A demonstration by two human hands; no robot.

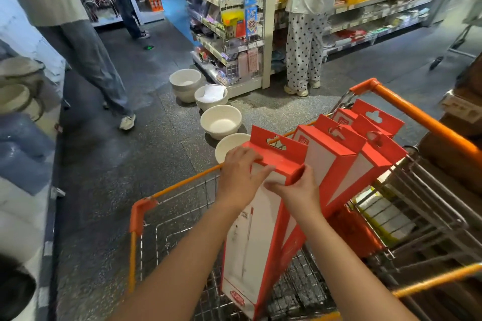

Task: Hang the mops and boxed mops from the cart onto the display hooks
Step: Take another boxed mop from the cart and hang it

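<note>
Both forearms reached forward from the bottom of the view, over the wire basket of the orange-rimmed cart [180, 185]. My left hand [238, 173] lay on the upper left corner of the boxed mop [254, 242], its fingers [249, 156] curled over the red top edge and one finger stretched onto the white front face. My right hand [297, 191] held the upper right corner of the same box, thumb and fingers pinched on the red side panel. That box stood upright but tilted in the cart, its foot on the wire floor and its hang tab uppermost.

Just behind it, the other boxed mops [332, 156] leaned in a row against the far rim of the cart, red hang tabs up. I could not tell their exact number, as they overlapped.

On the dark floor beyond the cart stood a line of white basins [221, 121], leading to a wire display rack [236, 34] of small goods. A person in spotted trousers [303, 47] stood at the shelves beside it; another in jeans [91, 60] stood to the left.
</note>
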